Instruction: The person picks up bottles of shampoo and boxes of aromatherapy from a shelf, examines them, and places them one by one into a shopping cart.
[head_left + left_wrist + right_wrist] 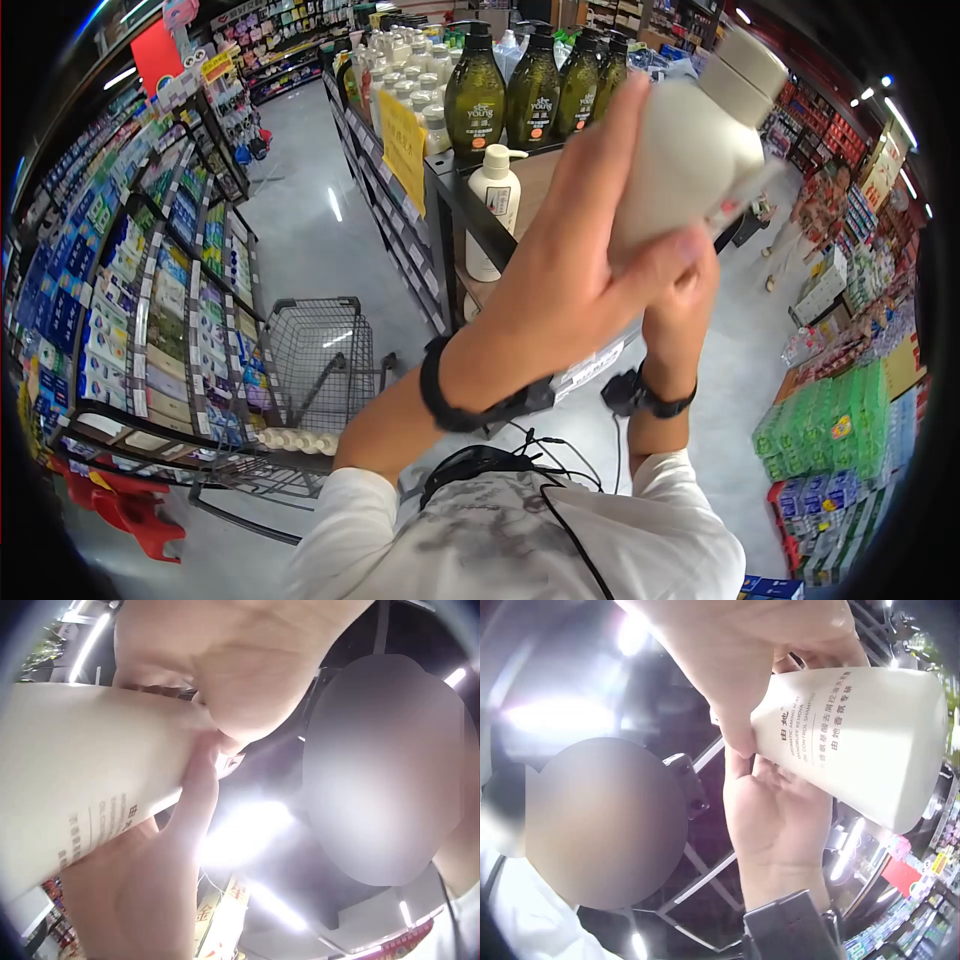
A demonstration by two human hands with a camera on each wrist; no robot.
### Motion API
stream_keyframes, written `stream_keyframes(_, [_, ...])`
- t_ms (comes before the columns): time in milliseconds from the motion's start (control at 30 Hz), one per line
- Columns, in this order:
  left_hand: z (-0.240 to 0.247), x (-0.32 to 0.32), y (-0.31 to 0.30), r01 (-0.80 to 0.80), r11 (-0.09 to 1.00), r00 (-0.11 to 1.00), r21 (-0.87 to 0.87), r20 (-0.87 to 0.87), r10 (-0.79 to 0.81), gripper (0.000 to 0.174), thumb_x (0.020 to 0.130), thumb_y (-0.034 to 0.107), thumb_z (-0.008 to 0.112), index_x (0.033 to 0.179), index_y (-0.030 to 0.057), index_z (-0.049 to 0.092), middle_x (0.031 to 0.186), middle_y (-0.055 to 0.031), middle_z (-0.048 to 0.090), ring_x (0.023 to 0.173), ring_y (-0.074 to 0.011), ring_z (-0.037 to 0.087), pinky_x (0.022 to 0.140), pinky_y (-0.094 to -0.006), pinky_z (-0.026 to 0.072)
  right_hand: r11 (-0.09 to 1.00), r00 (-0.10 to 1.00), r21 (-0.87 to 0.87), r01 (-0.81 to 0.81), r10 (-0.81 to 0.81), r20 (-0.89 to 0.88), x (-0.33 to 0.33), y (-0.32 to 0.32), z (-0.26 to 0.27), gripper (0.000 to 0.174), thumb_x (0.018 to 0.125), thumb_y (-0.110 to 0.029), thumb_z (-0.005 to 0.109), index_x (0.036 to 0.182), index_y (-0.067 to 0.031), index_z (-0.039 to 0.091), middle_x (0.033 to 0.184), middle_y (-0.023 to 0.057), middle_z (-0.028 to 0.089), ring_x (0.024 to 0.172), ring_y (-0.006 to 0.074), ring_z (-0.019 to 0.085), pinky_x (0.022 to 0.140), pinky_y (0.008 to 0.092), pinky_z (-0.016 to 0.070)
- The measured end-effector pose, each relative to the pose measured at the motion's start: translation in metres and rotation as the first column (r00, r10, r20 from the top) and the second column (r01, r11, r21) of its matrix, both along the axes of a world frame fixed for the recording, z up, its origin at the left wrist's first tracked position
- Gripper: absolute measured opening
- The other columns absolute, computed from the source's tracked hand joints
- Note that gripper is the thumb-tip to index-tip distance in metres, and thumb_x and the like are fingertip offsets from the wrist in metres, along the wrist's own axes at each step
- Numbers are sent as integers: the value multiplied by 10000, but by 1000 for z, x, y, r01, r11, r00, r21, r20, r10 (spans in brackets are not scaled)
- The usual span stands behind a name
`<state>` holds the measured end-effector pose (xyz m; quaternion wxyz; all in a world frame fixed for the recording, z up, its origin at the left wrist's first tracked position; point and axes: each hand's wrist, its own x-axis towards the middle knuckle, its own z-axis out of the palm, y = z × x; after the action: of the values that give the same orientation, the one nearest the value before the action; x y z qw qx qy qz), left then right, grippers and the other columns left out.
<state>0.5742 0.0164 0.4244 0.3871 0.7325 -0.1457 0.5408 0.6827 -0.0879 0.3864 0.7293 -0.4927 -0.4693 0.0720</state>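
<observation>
Head view: a pale shampoo bottle point(680, 165) tilts at two o'clock, the left hand point(555, 270) clamped round it, the right hand point(687, 300) at its lower end; a shopping cart point(316, 302) stands at eight o'clock. Left wrist view: the bottle lies at nine o'clock, fingers point(196, 776) against one end. Right wrist view: both hands grip it toward three o'clock; probably weighty, firm and slippery, best held round its body.

I hold a tapered off-white plastic bottle point(870, 746) with my right hand point(739, 652) and left hand point(780, 810) — dark lettering on its side, black device point(789, 930) on my left wrist.
</observation>
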Motion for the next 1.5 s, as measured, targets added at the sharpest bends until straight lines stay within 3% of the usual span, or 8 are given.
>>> stream_keyframes(233, [-35,-122,-4,30,978,969,-208,-236,-80,1003,915,305,747,1597,-33,94,1581,-195,307,1459,-285,330,1185,-397,263,878,871,-141,-458,411,-269,-94,-11,-27,830,689,-399,910,1295,58,573,1276,154,640,1188,243,617,1009,385,480])
stream_keyframes(333, [-73,-187,-4,-88,859,969,-505,-244,-44,945,915,267,757,1588,-28,163,1546,-188,360,1409,-263,383,1159,-399,312,754,827,-398,-522,562,-20,-123,22,-67,793,722,-324,878,1340,35,535,1280,138,642,1190,235,612,1016,373,469])
stream_keyframes(533, [-150,-267,9,-543,575,835,-613,-469,289,870,882,171,762,1576,13,262,1506,-171,430,1369,-242,452,1132,-377,364,139,448,-591,-795,792,-416,-187,104,-130,588,838,-98,753,1363,15,514,1279,120,624,1173,206,593,1030,375,462])
stream_keyframes(900, [-214,-393,12,-923,217,367,-317,-560,742,852,736,133,812,1481,61,406,1357,-163,445,1277,-340,456,1107,-449,380,320,320,-617,-719,940,114,-344,170,-193,727,777,-110,816,1400,6,460,1347,171,562,1230,292,577,1057,401,438])
stream_keyframes(967, [-226,-403,18,-936,188,331,-297,-560,760,851,735,136,817,1479,61,410,1353,-167,447,1276,-341,454,1109,-448,379,327,329,-625,-709,937,118,-360,177,-199,514,800,-63,752,1277,19,579,1203,153,674,1112,260,659,950,379,508])
stream_keyframes(1067, [-239,-410,24,-929,152,332,-337,-580,744,808,759,167,820,1460,55,435,1346,-176,447,1279,-342,453,1107,-436,384,174,293,-741,-649,955,-33,-370,192,-204,660,766,-114,810,1348,-8,518,1230,150,666,1132,275,657,974,388,505])
stream_keyframes(1300, [-285,-433,60,-896,91,365,-434,-605,707,622,886,290,756,1380,15,498,1326,-187,484,1269,-335,475,1088,-412,394,232,252,-784,-576,962,100,-385,248,-254,730,723,-157,833,1364,-11,516,1226,165,667,1126,295,662,959,382,511])
stream_keyframes(1500, [-321,-440,101,-821,-161,378,-547,-734,564,486,932,375,702,1195,-19,594,1042,-140,646,1013,-227,624,931,-337,481,71,98,-859,-507,995,25,-402,321,-324,727,698,-144,841,1342,-23,525,1209,183,668,1109,332,665,936,399,520])
